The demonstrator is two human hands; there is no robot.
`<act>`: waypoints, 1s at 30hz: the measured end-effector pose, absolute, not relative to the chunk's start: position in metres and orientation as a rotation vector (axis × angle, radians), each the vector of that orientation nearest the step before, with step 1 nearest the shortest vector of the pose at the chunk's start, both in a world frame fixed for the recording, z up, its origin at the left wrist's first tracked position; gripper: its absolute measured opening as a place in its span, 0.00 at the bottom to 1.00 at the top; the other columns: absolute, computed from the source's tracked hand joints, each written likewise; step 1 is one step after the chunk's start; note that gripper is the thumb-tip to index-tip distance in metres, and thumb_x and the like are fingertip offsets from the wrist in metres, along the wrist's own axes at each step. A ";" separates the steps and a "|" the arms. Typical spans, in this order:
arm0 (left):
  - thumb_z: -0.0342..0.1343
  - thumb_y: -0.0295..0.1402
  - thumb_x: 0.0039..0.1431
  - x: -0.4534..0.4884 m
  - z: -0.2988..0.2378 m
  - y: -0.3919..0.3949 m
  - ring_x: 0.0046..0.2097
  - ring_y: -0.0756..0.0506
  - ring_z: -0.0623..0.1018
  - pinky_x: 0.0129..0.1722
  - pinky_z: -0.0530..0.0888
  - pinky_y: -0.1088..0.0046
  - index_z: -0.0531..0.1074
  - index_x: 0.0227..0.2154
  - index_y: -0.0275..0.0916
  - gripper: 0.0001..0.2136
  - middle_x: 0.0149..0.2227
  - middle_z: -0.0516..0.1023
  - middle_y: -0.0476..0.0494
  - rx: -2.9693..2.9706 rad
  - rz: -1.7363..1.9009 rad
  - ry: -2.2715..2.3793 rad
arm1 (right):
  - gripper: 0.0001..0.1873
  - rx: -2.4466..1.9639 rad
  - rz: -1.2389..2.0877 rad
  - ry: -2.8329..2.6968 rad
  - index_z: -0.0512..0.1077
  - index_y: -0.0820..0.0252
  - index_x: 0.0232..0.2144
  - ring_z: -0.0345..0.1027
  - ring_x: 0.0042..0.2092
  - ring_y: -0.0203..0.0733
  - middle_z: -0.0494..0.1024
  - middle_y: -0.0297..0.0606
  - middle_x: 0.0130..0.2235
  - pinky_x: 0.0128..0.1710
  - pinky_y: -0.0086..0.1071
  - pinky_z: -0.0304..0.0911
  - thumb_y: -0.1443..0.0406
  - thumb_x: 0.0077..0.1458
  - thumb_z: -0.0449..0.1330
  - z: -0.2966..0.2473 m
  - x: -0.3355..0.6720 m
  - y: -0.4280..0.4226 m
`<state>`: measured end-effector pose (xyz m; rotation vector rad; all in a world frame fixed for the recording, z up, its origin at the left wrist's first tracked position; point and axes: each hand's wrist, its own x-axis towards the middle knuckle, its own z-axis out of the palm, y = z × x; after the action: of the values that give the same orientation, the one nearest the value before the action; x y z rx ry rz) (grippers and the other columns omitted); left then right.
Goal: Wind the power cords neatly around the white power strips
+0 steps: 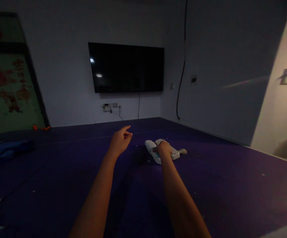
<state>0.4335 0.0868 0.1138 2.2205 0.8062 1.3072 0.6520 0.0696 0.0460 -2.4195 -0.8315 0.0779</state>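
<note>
Holds left hand (120, 140) palm-inward near frame centre, with index finger extended apart from loosely curled others. Stretches right hand (163, 147) down onto chunky white slippers (150, 145), side by side right of centre; cannot tell if gripping, with fingertips hidden.

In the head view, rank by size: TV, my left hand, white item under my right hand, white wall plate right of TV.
1. TV
2. Left hand and white item: too close to rank, item partly covered
3. White wall plate

White slippers (150, 145) appear smooth plastic; the purple floor (138, 185) presents matt; the television screen (128, 67) is glossy.
</note>
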 end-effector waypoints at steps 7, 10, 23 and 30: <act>0.53 0.30 0.56 0.433 0.112 0.089 0.38 0.46 0.79 0.41 0.72 0.69 0.69 0.53 0.34 0.21 0.36 0.81 0.40 2.240 1.278 0.806 | 0.28 -2.463 0.131 -0.759 0.74 0.68 0.45 0.70 0.52 0.55 0.75 0.60 0.47 0.45 0.41 0.66 0.66 0.39 0.72 0.053 0.653 0.064; 0.53 0.30 0.56 0.432 0.111 0.091 0.38 0.45 0.79 0.41 0.72 0.69 0.69 0.53 0.34 0.20 0.35 0.81 0.40 2.250 1.263 0.807 | 0.29 -2.477 0.127 -0.709 0.73 0.67 0.46 0.68 0.54 0.58 0.75 0.60 0.48 0.48 0.46 0.63 0.67 0.39 0.71 0.055 0.654 0.062; 0.54 0.36 0.56 0.426 0.113 0.095 0.41 0.44 0.79 0.43 0.72 0.66 0.72 0.49 0.37 0.18 0.39 0.81 0.38 2.191 1.314 0.840 | 0.22 -2.256 0.083 -0.761 0.74 0.67 0.47 0.69 0.53 0.58 0.75 0.58 0.49 0.47 0.40 0.64 0.58 0.53 0.61 0.090 0.654 0.044; 0.45 0.52 0.60 0.443 0.118 0.080 0.63 0.39 0.62 0.56 0.67 0.61 0.53 0.63 0.43 0.32 0.65 0.57 0.35 1.723 1.398 0.734 | 0.37 -1.292 0.334 -1.244 0.59 0.59 0.62 0.57 0.62 0.47 0.62 0.43 0.63 0.58 0.40 0.55 0.48 0.64 0.29 0.133 0.589 0.056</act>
<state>0.4433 0.0796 0.1185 1.7235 0.7336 1.3975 0.5888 0.0560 0.1331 -1.2919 -1.2438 0.3339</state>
